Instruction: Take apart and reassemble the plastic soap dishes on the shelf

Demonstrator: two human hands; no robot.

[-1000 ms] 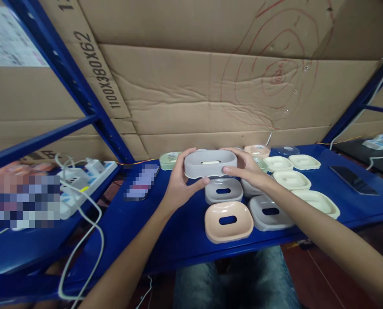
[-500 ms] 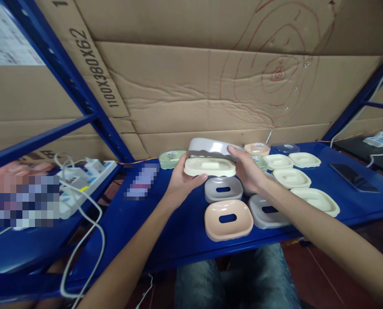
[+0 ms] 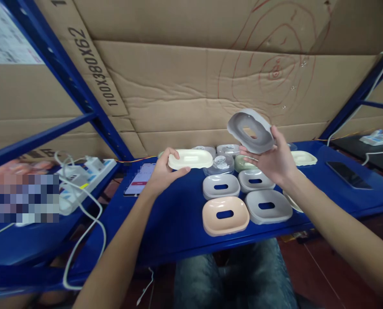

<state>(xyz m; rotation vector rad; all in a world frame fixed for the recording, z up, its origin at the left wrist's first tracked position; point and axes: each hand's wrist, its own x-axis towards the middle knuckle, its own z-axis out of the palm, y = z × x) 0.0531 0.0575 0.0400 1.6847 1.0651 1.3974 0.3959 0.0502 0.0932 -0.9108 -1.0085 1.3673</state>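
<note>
The left hand [image 3: 161, 171] holds a cream tray [image 3: 190, 159] by its left end, thumb below and fingers over the rim. The tray is smooth, matte plastic, a flat oval with rounded corners, and it is held level above the blue shelf [image 3: 165, 223], to the left of the rows of trays.

The right hand [image 3: 273, 161] holds a grey ring [image 3: 251, 131] up in the air, above the far trays and in front of the cardboard [image 3: 185, 86]. The fingers close on its lower edge. The ring is also smooth plastic, an oval with a wavy rim and a long hole in the middle, and it is tilted so that its inner side faces the camera.

On the shelf, near the front edge, lies a pink tray [image 3: 225, 216] with an oval slot. Just beside it on the right is a grey tray [image 3: 268, 207], and behind them two more grey trays [image 3: 221, 186] stand close together. Further back there are clear lids [image 3: 219, 163] with round stickers, and a cream piece [image 3: 303, 158] is partly hidden behind the right wrist.

The shelf is glossy painted metal. The cardboard behind is wrinkled and has red circles drawn on it. A phone [image 3: 140, 178] with a lit screen lies left of the left hand, and a dark phone [image 3: 348, 174] lies far right. A white power strip [image 3: 82, 180] with cables sits on the left.
</note>
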